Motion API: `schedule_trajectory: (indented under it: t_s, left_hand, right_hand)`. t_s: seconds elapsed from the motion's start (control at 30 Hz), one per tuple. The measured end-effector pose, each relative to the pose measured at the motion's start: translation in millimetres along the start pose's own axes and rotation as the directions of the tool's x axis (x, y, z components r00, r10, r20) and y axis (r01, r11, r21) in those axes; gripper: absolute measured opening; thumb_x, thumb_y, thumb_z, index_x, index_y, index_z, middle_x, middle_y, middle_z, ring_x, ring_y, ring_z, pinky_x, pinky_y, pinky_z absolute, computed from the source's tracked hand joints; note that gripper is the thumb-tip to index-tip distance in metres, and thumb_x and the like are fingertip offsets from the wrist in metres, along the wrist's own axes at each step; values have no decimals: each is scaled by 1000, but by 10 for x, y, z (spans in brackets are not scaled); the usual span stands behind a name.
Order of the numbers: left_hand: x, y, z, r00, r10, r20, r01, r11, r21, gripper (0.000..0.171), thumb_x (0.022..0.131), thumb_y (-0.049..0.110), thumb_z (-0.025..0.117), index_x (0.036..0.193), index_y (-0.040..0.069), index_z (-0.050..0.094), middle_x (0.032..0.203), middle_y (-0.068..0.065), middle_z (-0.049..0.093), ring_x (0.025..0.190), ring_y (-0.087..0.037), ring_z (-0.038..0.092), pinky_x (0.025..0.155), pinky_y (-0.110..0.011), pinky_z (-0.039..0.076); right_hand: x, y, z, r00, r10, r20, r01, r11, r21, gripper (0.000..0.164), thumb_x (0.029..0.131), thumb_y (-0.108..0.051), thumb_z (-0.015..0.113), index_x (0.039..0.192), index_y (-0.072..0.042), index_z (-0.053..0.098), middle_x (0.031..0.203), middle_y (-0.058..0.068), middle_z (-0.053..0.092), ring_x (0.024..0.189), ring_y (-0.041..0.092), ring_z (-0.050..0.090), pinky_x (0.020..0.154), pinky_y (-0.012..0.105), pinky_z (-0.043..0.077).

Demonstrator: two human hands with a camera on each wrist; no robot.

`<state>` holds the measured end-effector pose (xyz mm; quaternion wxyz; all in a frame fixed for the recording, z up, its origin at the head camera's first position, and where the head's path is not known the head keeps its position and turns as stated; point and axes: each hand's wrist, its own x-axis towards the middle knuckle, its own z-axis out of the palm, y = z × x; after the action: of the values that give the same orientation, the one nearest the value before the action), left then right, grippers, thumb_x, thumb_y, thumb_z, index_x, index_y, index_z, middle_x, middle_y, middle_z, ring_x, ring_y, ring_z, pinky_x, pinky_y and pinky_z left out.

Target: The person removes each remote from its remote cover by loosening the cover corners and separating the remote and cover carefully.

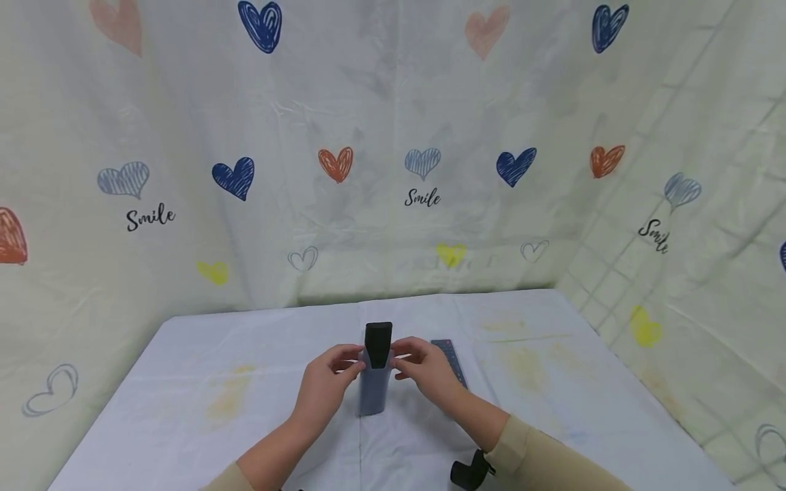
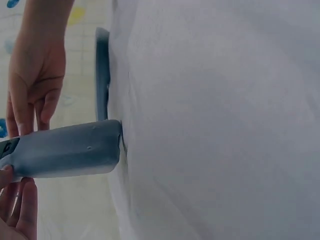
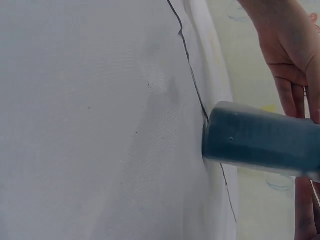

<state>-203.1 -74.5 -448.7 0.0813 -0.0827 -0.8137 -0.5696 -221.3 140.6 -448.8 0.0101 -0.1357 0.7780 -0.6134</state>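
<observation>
A tall blue-grey case [image 1: 372, 395] with a black top part [image 1: 378, 344] stands upright on the white-covered table, in front of me. My left hand [image 1: 325, 382] grips its upper left side with thumb and fingers; the left wrist view shows these fingers [image 2: 25, 202] at the lower left. From the other side, my right hand [image 1: 426, 368] holds the upper part with bent fingers. Both wrist views show the smooth, rounded case [image 3: 260, 140] sideways, its foot at the cloth. Just right of it lies a flat dark remote-like thing [image 1: 451, 358] with small marks, partly behind my right hand.
The white cloth [image 1: 184, 382] on the table has yellowish stains and a fold line down the middle. Behind and to the right hangs a pale curtain [image 1: 368, 102] printed with hearts. A black device [image 1: 469, 470] sits by my right sleeve.
</observation>
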Motion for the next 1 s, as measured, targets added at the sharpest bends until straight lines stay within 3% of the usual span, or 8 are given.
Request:
schedule_trajectory:
  t_s: [0.2, 0.6, 0.77, 1.0]
  left_hand:
    - [112, -38, -2, 1000, 1, -20, -2, 1000, -18, 21, 88, 18, 76, 109, 22, 76, 101, 6, 74, 93, -11, 69, 78, -28, 58]
    - [133, -25, -94, 998, -60, 26, 59, 997, 39, 21, 90, 19, 74, 111, 17, 77, 100, 2, 75, 99, -15, 69, 84, -39, 57]
    - [106, -56, -106, 994, -89, 58, 85, 994, 63, 21, 90, 18, 74, 110, 12, 77, 101, 0, 75, 103, -19, 69, 85, -40, 57]
    - [117, -96, -132, 992, -90, 89, 78, 988, 131, 17, 89, 17, 75, 104, 11, 79, 98, -1, 75, 100, -20, 69, 81, -38, 57]
  right_hand:
    - [59, 8, 27, 999, -8, -38, 8, 1000, -4, 21, 92, -9, 70, 113, -8, 70, 110, 11, 70, 92, 25, 71, 76, 33, 60]
    - [90, 44, 63, 999, -32, -5, 31, 992, -123, 11, 94, -5, 66, 103, -8, 71, 101, 7, 72, 88, 28, 71, 76, 34, 60]
    - [60, 93, 77, 999, -52, 17, 54, 974, -222, 12, 93, -2, 65, 100, -10, 73, 96, 2, 73, 78, 15, 69, 72, 26, 58]
    - [63, 102, 73, 992, -120, 49, 129, 934, -332, 13, 92, -2, 68, 97, -12, 75, 95, -1, 73, 74, 8, 66, 67, 24, 56]
